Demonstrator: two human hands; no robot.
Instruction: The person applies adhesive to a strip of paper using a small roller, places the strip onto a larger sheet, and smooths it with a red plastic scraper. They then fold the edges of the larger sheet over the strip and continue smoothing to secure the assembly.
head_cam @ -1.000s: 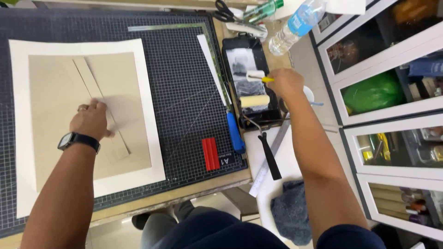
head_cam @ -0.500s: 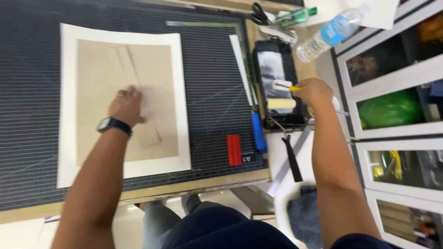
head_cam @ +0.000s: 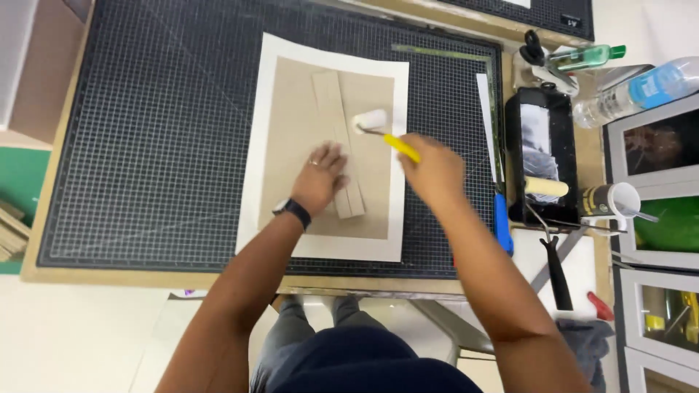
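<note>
A brown card sheet (head_cam: 306, 138) is laid on a white sheet (head_cam: 269, 145) on the gridded cutting mat (head_cam: 145, 131). The left hand (head_cam: 319, 177) is pressed flat, fingers spread, on a narrow card strip (head_cam: 338, 138) on that brown sheet. A small yellow-handled roller (head_cam: 371, 121) is gripped in the closed fingers of the right hand (head_cam: 433, 171), its white head set against the strip's upper right edge

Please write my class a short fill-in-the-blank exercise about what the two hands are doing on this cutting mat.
1. The right hand holds a small roller by its ____ handle.
2. The left hand presses flat on the brown ____.
3. The left wrist wears a black ____.
4. The white sheet lies on a gridded cutting ____.

Missing words: yellow; card; watch; mat
</note>
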